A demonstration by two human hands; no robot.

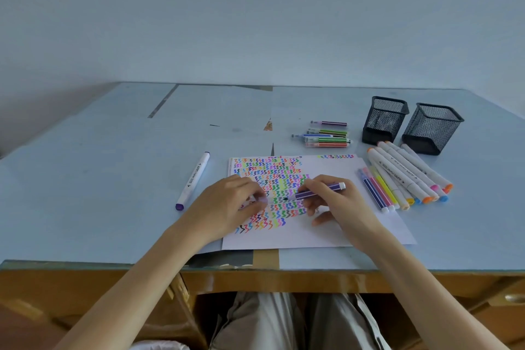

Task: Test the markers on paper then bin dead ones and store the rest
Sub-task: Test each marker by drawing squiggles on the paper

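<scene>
The right hand (329, 202) is gripping a purple marker (318, 191), tip touching the paper (326, 233), while the left hand (233, 202) is pinching what looks like its cap (262, 199). A short light squiggle in a bare patch should be telling enough. Other markers (409, 176) and two mesh cups (385, 119) are sitting on the counter (85, 179) to the right, crowding the paper's edge.

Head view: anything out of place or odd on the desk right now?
One white marker with a purple cap lies alone left of the paper, apart from the groups on the right. Both mesh pen holders appear empty. The blue table covering shows gaps and torn seams near the middle. Nothing is spilled.
</scene>
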